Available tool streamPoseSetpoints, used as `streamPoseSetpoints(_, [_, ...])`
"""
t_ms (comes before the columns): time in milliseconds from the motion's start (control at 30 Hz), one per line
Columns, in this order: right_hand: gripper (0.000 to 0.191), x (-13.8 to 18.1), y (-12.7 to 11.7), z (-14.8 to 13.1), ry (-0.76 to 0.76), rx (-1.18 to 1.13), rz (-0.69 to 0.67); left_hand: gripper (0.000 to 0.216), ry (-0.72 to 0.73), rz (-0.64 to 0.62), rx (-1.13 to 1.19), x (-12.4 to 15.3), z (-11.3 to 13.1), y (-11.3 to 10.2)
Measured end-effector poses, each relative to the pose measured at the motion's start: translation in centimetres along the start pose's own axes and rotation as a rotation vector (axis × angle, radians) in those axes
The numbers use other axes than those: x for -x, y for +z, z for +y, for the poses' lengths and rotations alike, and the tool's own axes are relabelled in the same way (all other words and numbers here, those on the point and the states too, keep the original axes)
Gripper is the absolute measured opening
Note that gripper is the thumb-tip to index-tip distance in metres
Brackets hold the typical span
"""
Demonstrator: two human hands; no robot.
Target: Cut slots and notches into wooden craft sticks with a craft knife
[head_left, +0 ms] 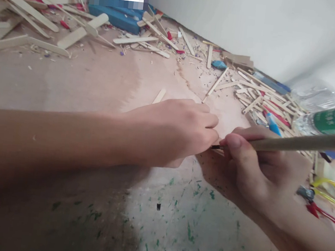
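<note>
My left hand (175, 132) lies knuckles-up in the middle of the pale wooden board (79, 84), its fingers curled down and closed on something I cannot make out. My right hand (250, 162) comes in from the lower right and pinches a thin wooden-handled brush (300, 142). The dark tip of the brush touches the spot right at my left fingertips. The long handle runs off to the right edge. What lies under my left fingers is hidden.
Heaps of wooden craft sticks lie at the back left (26, 11) and at the right (260, 97). A blue box (116, 16) sits by the white wall. A plastic bottle (324, 114) lies at the right, with yellow and red clips (327, 198) below it. Green paint flecks mark the near board.
</note>
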State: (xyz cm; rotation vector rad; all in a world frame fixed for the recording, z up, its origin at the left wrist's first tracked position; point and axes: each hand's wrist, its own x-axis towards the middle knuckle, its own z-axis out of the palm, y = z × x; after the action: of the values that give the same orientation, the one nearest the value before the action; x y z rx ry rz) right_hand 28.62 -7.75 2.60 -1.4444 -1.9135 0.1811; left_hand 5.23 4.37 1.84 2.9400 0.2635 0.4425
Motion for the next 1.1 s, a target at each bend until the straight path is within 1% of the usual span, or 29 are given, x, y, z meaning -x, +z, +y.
streamPoseSetpoints(67, [0.026, 0.2, 0.0, 0.1, -0.025, 0.000, 0.005, 0.020, 0.031, 0.043, 0.012, 0.2, -0.2, 0.3])
streamPoseSetpoints(233, [0.027, 0.2, -0.3, 0.0, -0.094, 0.045, 0.071, 0.030, 0.072, 0.133, 0.001, 0.5, -0.4, 0.9])
streamPoseSetpoints(400, [0.031, -0.1, -0.6, 0.0, -0.107, 0.065, 0.105, 0.034, 0.077, 0.136, -0.016, 0.8, -0.3, 0.8])
streamPoseSetpoints(567, [0.030, -0.1, -0.5, 0.2, -0.099, 0.056, 0.086, 0.038, 0.073, 0.132, -0.018, 1.0, -0.2, 0.5])
streamPoseSetpoints(767, [0.024, 0.2, -0.2, 0.4, -0.113, 0.069, 0.040, 0.035, 0.069, 0.114, -0.034, 0.8, -0.2, 0.5])
streamPoseSetpoints(867, [0.027, 0.2, -0.5, 0.2, -0.125, 0.088, 0.021, 0.034, 0.080, 0.150, -0.036, 0.9, -0.3, 0.6])
streamPoseSetpoints(967, [0.028, 0.1, -0.8, 0.1, -0.136, 0.114, 0.020, 0.030, 0.069, 0.157, -0.031, 0.8, -0.3, 0.9])
streamPoseSetpoints(1100, [0.032, 0.1, -1.1, 0.0, -0.139, 0.152, 0.017, 0.027, 0.032, 0.098, -0.027, 0.6, -0.2, 0.7])
